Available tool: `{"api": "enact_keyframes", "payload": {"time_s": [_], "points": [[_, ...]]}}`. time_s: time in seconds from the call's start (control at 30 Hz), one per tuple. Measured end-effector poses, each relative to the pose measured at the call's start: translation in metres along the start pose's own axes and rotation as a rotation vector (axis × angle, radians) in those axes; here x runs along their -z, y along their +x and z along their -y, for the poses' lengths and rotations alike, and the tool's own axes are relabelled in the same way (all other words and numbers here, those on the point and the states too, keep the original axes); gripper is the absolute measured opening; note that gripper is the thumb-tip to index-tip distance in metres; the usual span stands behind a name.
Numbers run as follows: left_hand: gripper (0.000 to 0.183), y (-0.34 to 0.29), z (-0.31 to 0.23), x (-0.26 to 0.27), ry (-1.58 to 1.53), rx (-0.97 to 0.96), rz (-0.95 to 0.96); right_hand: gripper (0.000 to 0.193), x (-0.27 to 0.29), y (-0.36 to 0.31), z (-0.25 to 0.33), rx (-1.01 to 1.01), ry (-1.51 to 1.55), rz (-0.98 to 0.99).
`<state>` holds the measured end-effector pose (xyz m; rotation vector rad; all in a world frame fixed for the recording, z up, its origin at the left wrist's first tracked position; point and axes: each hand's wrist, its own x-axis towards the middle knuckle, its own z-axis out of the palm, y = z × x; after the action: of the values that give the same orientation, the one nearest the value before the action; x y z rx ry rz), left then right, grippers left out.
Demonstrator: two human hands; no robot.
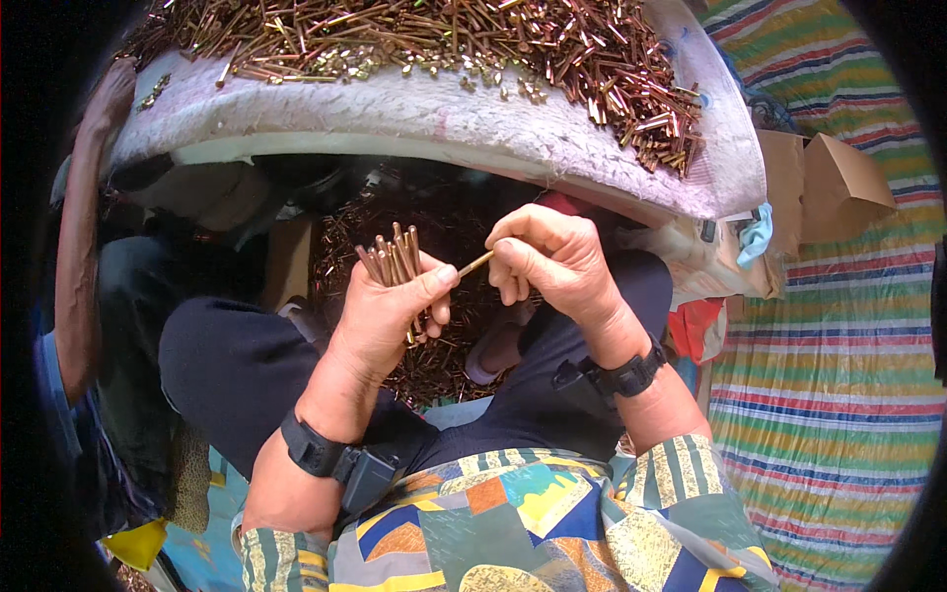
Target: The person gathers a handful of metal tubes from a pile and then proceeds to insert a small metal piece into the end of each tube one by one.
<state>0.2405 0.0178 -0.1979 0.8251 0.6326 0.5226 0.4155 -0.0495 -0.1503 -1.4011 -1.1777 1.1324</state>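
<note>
My left hand (380,316) is closed around a bundle of slim copper-coloured metal rods (393,259), their rounded ends sticking up past the fingers. Between my two hands runs one more brassy rod (475,263). Its left end meets my left thumb, and my right hand (552,259) pinches its other end between thumb and fingers. Both hands hover over my lap, just short of the table's near edge. Part of the bundle is hidden by my left palm.
A cloth-covered table (444,111) bears a large heap of similar rods (631,74) and small gold-coloured pieces (365,67). More rods (429,370) lie below, between my legs. Another person's arm (84,227) rests at the left. A cardboard box (838,187) stands right, on striped sheeting (829,375).
</note>
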Motion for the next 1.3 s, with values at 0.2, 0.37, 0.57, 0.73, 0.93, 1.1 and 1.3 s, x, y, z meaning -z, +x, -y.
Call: {"api": "enact_keyframes", "payload": {"time_s": [0.2, 0.37, 0.57, 0.73, 0.93, 1.1, 1.3], "points": [[0.014, 0.001, 0.001, -0.003, -0.043, 0.035, -0.018, 0.010, 0.020, 0.017, 0.007, 0.067, -0.140, -0.122], [0.013, 0.004, -0.001, 0.001, -0.068, 0.019, -0.059, 0.015, 0.110, 0.075, 0.005, 0.272, -1.079, -0.653], [0.013, 0.007, -0.002, 0.002, -0.097, 0.009, -0.054, 0.026, 0.126, 0.108, -0.001, -0.176, -1.644, -0.692], [0.012, 0.004, -0.005, 0.005, -0.115, -0.009, -0.088, 0.033, 0.110, 0.088, 0.027, -0.475, -1.544, -0.395], [0.012, 0.004, -0.002, 0.003, -0.087, -0.047, -0.090, 0.029, 0.116, 0.067, 0.006, -0.054, -1.390, -0.422], [0.012, 0.004, -0.005, 0.002, -0.093, -0.046, -0.096, 0.023, 0.111, 0.063, 0.005, 0.113, -1.140, -0.382], [0.013, 0.005, -0.008, 0.001, -0.078, -0.053, -0.092, 0.030, 0.043, 0.028, 0.019, 0.086, 0.097, -0.121]]}}
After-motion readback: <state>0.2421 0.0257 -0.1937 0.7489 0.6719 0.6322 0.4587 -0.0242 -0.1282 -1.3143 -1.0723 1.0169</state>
